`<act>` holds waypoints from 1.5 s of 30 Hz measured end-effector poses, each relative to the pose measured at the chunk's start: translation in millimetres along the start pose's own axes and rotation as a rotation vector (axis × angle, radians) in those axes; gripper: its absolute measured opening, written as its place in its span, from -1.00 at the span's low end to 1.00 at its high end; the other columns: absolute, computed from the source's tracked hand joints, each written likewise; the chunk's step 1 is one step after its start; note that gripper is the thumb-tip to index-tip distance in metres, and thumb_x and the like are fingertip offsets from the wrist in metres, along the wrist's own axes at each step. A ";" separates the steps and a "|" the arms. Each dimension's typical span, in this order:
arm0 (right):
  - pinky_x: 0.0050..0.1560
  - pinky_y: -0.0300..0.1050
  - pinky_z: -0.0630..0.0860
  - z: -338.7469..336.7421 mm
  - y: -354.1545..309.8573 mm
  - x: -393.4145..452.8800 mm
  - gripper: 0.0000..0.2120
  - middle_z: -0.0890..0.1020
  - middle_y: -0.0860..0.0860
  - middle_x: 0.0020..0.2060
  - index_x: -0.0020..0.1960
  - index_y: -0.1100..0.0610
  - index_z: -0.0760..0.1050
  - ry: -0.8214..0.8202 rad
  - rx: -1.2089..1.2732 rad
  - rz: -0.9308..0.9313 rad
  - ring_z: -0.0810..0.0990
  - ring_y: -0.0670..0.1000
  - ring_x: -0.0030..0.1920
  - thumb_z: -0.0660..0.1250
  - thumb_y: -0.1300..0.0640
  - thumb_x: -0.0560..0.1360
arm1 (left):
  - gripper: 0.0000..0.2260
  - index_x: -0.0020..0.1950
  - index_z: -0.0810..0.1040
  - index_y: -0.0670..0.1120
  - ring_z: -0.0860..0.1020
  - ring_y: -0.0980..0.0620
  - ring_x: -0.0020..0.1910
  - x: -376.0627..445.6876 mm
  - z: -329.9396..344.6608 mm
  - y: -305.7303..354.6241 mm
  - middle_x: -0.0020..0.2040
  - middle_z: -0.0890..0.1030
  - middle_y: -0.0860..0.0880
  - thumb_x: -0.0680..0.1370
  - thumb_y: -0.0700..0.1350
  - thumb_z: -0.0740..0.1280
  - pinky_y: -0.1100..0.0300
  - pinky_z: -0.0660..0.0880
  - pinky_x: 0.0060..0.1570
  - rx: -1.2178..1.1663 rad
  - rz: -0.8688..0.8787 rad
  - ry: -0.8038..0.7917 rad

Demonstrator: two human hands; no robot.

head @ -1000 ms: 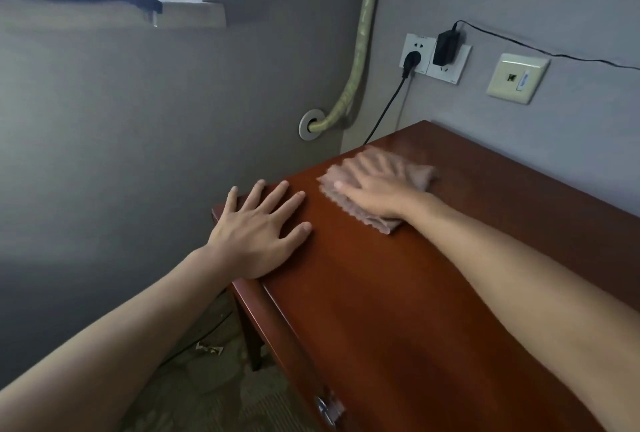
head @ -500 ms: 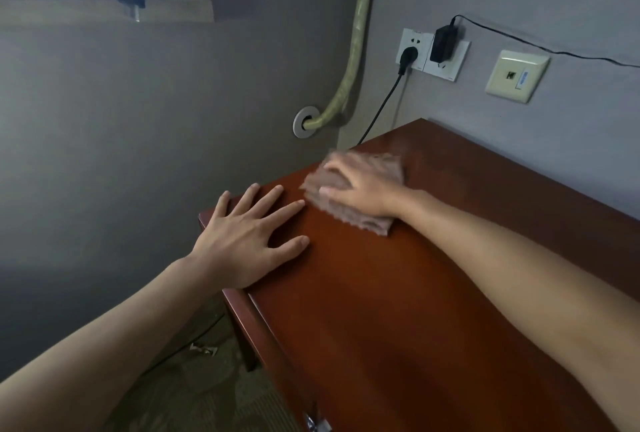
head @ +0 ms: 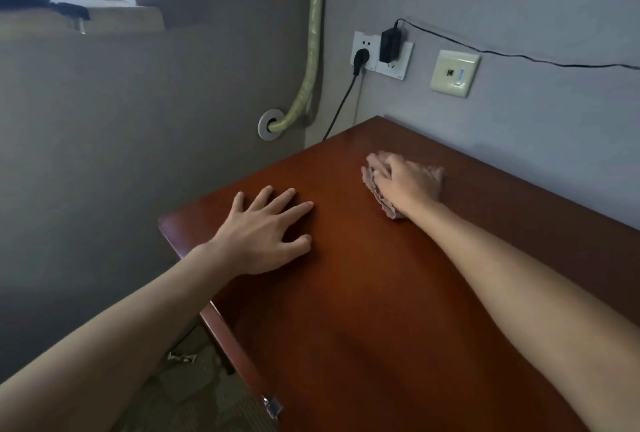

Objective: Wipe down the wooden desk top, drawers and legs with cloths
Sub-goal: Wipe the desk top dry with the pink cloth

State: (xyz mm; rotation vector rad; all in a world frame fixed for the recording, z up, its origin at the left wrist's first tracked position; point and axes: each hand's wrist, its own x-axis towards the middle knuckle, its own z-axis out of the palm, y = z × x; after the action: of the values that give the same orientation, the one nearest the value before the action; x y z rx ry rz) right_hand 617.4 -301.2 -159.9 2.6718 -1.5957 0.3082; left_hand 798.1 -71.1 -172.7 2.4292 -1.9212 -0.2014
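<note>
Head view: cloth (head: 381,197) under right hand (head: 407,183), left hand (head: 263,237) apart.

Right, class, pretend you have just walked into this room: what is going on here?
A person is wiping a wooden desk. The right hand presses a pinkish cloth flat on the desk top, towards the back near the wall. The left hand rests open, fingers spread, near the desk's left edge, holding nothing. On the wall behind are a socket with a black plug in it and a charger. Nothing else lies on the desk top in view.
</note>
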 end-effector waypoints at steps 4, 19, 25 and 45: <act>0.58 0.27 -0.21 0.3 8.4 -42.9 -0.33 -0.08 -0.08 0.66 0.64 -0.26 -0.13 -0.211 0.002 -0.246 -0.10 0.15 0.65 -0.16 -0.45 0.59 | -0.25 0.62 -0.18 0.38 -0.24 -0.23 0.65 19.5 6.4 29.3 0.69 -0.18 0.12 0.47 0.58 -0.15 -0.45 -0.30 0.47 0.003 -0.058 -0.026; 0.55 0.31 -0.27 -2.6 31.7 -48.1 -0.32 -0.05 -0.13 0.66 0.61 -0.32 0.01 -0.253 0.045 -0.572 -0.13 0.02 0.65 -0.08 -0.52 0.55 | -0.18 0.65 -0.02 0.29 -0.11 -0.08 0.68 25.9 4.7 45.4 0.70 -0.05 0.08 0.40 0.48 -0.23 -0.40 -0.11 0.53 0.043 0.001 0.030; 0.43 0.54 -0.34 -5.0 48.6 -33.1 -0.23 -0.29 0.06 0.63 0.62 -0.23 -0.30 -0.340 -0.064 0.021 -0.32 0.34 0.59 -0.30 -0.53 0.51 | -0.22 0.66 -0.04 0.28 -0.17 -0.25 0.66 37.9 3.6 63.0 0.71 -0.08 0.02 0.43 0.42 -0.16 -0.33 -0.20 0.56 -0.019 -0.043 -0.012; 0.48 0.47 -0.21 -23.7 84.4 -123.8 -0.13 -0.15 -0.03 0.66 0.64 -0.14 -0.28 -0.223 -0.087 -0.078 -0.15 0.20 0.64 -0.20 -0.57 0.49 | -0.42 0.67 0.00 0.25 -0.11 -0.15 0.67 38.0 6.8 79.5 0.70 -0.02 0.05 0.64 0.29 -0.07 -0.34 -0.17 0.56 0.009 -0.019 0.042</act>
State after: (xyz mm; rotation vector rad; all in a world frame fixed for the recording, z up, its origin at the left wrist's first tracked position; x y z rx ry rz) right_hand 482.9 -231.2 -165.8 2.7746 -1.5103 -0.0623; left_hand 729.1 -126.2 -173.7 2.4380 -1.8864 -0.1421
